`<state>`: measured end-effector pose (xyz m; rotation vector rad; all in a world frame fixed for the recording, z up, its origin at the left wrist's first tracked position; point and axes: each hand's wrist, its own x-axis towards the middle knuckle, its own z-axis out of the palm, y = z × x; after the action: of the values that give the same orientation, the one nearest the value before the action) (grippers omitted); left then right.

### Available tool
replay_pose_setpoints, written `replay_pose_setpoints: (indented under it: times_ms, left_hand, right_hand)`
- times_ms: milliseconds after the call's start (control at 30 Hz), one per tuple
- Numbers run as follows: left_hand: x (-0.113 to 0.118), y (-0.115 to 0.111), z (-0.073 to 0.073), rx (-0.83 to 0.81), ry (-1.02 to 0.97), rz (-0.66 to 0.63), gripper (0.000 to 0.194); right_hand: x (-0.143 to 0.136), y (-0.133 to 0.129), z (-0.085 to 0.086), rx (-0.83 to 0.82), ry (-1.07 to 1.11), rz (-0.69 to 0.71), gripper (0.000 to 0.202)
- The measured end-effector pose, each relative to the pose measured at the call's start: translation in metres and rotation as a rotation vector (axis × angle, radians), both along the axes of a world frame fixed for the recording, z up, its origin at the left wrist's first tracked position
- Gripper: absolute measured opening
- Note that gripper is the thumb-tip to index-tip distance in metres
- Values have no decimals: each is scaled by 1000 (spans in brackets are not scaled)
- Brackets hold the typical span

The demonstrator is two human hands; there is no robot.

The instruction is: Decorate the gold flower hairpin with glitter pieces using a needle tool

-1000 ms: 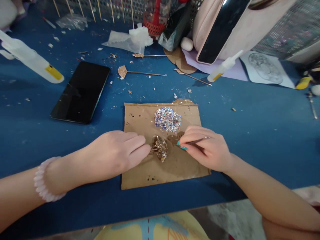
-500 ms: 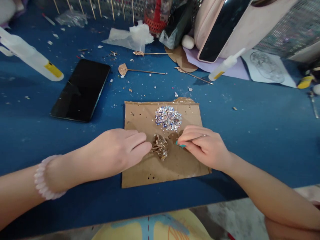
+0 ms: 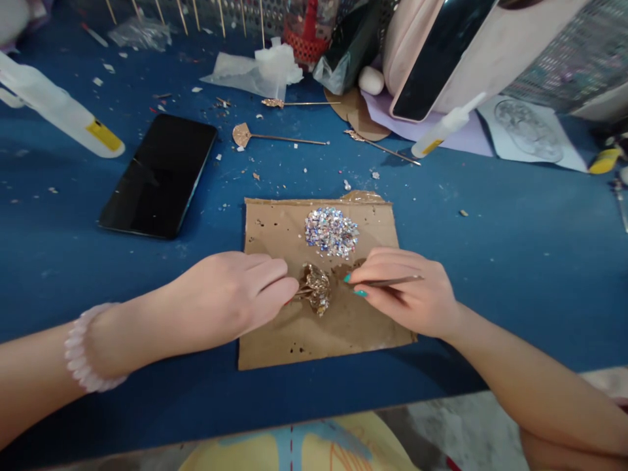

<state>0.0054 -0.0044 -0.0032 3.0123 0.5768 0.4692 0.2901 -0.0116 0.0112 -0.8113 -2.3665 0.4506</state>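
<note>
My left hand [image 3: 245, 294], with a pale beaded bracelet, is closed round the thin stem of a gold ornamental hairpin [image 3: 317, 288]. Its sparkling, petal-like head sticks out to the right, over a sheet of brown cardboard [image 3: 279, 343]. Between the fingers of my right hand [image 3: 405, 288] lies a slim metal tool that looks like tweezers [image 3: 395, 281], its back end pointing right. The tool's tip is hidden by the fingers, which stay a little apart from the hairpin. Beyond both hands, a pile of small shiny rhinestones [image 3: 331, 232] rests on the cardboard.
A black phone [image 3: 159, 176] lies at left, near a white glue bottle [image 3: 73, 111]. Farther back are several gold hairpins [image 3: 289, 139], brown discs [image 3: 367, 124] and a second glue bottle [image 3: 444, 131]. A pink holder with a dark phone [image 3: 436, 59] stands behind.
My right hand has shifted slightly right, away from the hairpin, its fingers loosening and the tool turning to lie flatter. My left hand and the hairpin have hardly moved.
</note>
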Motion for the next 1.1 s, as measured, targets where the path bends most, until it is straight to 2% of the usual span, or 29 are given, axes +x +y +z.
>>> replay_pose_setpoints:
  times_ms: [233, 567, 800, 1100]
  left_hand:
    - [0, 0, -1, 9, 0, 1, 25]
    - [-1, 0, 0, 4, -9, 2, 29]
    - [0, 2, -1, 3, -7, 6, 29]
    - [-2, 1, -3, -4, -4, 6, 27]
  right_hand:
    - [3, 2, 2, 27, 63, -32, 10]
    - [4, 3, -3, 110, 60, -222, 18]
    - [5, 8, -5, 117, 40, -223, 23]
    - [11, 10, -4, 144, 3, -232, 18]
